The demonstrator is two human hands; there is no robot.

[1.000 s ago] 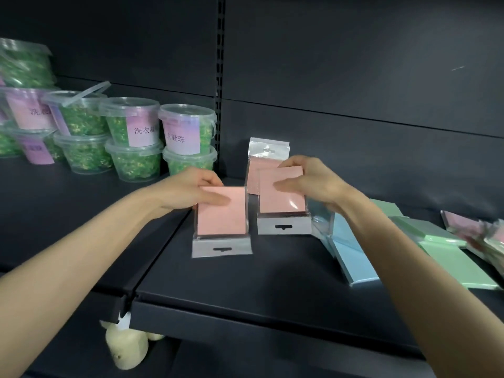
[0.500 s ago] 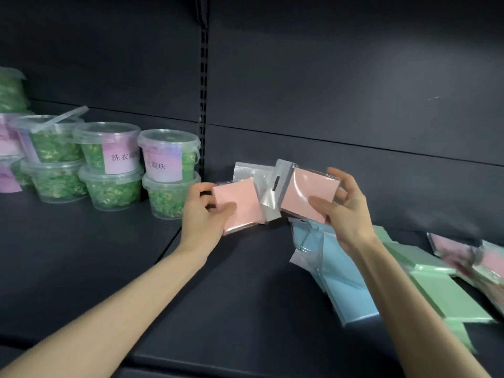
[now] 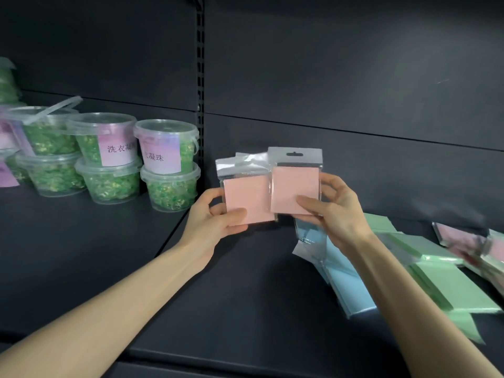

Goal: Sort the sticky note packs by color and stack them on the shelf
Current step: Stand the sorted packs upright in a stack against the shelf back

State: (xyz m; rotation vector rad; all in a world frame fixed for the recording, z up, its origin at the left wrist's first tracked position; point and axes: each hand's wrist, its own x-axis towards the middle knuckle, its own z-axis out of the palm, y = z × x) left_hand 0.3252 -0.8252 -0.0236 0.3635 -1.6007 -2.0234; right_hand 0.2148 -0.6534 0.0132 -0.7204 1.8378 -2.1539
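Over the shelf (image 3: 245, 309), beside loose green packs (image 3: 447, 282) and blue packs (image 3: 346, 285), your left hand (image 3: 215, 225) pinches a pink pack (image 3: 245, 197) and your right hand (image 3: 335, 214) a second pack (image 3: 294, 186), edges overlapping; slick sleeves could slip or snag as you stack them.

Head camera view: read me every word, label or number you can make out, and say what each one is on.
"洗衣凝": label of the upper middle tub, cut off at the label's edge.
"凝珠": label of the upper right tub, the characters before it partly hidden.
Too blurred to read: purple labels on the far-left tubs.
No print visible on the pink packs, blue packs or green packs.
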